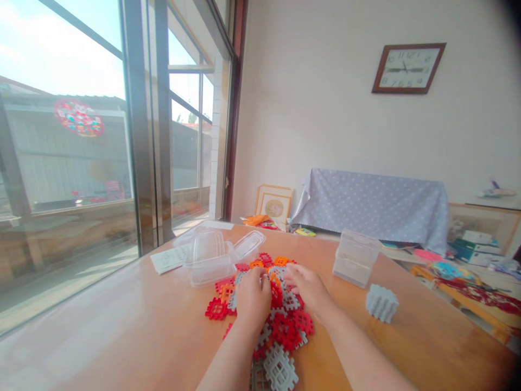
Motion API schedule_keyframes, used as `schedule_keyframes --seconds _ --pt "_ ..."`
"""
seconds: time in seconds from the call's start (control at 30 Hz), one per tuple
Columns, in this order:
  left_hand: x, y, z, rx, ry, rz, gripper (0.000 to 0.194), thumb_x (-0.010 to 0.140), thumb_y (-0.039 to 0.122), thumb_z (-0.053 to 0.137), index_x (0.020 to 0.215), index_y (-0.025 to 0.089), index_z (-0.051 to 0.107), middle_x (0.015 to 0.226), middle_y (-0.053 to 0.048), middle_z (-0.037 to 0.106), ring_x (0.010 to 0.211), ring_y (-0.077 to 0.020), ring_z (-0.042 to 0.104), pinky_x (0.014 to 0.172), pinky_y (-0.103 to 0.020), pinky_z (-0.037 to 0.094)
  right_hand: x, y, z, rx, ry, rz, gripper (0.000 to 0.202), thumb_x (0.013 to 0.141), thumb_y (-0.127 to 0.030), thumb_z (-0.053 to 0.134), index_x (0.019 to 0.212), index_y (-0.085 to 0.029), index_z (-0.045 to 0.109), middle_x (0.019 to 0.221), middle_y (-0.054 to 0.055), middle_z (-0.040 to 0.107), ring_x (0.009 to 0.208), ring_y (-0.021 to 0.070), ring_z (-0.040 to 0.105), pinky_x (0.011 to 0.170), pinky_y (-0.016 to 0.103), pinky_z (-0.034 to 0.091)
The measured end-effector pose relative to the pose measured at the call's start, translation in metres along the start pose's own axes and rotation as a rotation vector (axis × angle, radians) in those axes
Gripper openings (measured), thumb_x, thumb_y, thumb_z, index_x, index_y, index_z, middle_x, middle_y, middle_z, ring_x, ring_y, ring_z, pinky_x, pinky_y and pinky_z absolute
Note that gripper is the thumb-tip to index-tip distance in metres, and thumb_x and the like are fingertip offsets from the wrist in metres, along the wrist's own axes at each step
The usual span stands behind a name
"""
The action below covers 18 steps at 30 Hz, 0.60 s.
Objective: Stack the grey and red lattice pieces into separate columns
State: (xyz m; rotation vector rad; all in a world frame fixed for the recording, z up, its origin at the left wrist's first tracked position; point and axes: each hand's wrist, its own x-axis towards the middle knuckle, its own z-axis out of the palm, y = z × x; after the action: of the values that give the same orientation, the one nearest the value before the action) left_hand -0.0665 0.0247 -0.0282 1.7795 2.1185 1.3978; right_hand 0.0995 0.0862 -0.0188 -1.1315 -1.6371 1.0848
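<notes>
A heap of flat, notched plastic building pieces (pixel 285 328) in red, orange and grey lies on the wooden table in front of me. My left hand (pixel 254 297) is over the left side of the heap with its fingers curled in; whatever they hold is hidden behind the hand. My right hand (pixel 310 289) reaches over the heap's right side, its fingers stretched and slightly apart, with nothing visible in them. Off to the right stands a grey block (pixel 381 303) of the same kind of pieces, joined or stacked together.
Clear plastic containers (pixel 207 263) sit behind the heap at left, next to a printed sheet (pixel 169 259). A translucent box (pixel 355 258) stands at right on the table (pixel 171 331). Beyond are a cloth-covered piece of furniture (pixel 374 206) and a window (pixel 65 163) at left.
</notes>
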Motion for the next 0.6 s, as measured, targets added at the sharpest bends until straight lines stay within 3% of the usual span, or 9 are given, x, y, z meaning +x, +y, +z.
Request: schedule_keyframes --seconds 0.13,0.23,0.43,0.6 --pt "-0.002 0.005 -0.003 0.078 -0.001 0.028 0.022 0.094 0.031 0.048 0.107 0.025 0.065 0.107 -0.007 0.070 0.103 -0.0251 0.061 0.089 -0.036 0.041 0.026 0.007 -0.020 -0.248 0.251 -0.020 0.049 0.090 -0.056 0.045 0.113 -0.020 0.070 0.104 0.008 0.076 0.096 0.0237 0.070 0.078 0.031 0.053" --pt "-0.006 0.008 -0.003 0.148 -0.067 0.079 0.027 0.092 0.038 0.052 0.114 0.029 0.065 0.116 -0.008 0.068 0.110 -0.0296 0.057 0.093 -0.042 0.039 0.055 0.021 -0.037 -0.368 0.310 0.010 0.049 0.089 -0.055 0.045 0.112 -0.019 0.070 0.109 0.010 0.075 0.101 0.0254 0.068 0.083 0.032 0.050" --pt "-0.011 0.012 -0.004 0.231 -0.222 0.074 0.034 0.087 0.039 0.055 0.118 0.031 0.066 0.136 -0.007 0.059 0.128 -0.0320 0.046 0.104 -0.047 0.034 0.113 0.043 -0.040 -0.644 0.228 0.126 0.060 0.080 -0.067 0.054 0.114 -0.020 0.071 0.114 0.013 0.074 0.108 0.0321 0.066 0.085 0.036 0.049" --pt "-0.011 0.020 -0.010 0.264 -0.281 0.041 0.030 0.086 0.036 0.053 0.109 0.029 0.069 0.126 -0.007 0.063 0.124 -0.0313 0.048 0.102 -0.045 0.035 0.154 0.058 -0.024 -0.808 0.108 0.203 0.083 0.073 -0.078 0.056 0.123 -0.013 0.068 0.130 0.023 0.065 0.122 0.0360 0.060 0.092 0.039 0.048"
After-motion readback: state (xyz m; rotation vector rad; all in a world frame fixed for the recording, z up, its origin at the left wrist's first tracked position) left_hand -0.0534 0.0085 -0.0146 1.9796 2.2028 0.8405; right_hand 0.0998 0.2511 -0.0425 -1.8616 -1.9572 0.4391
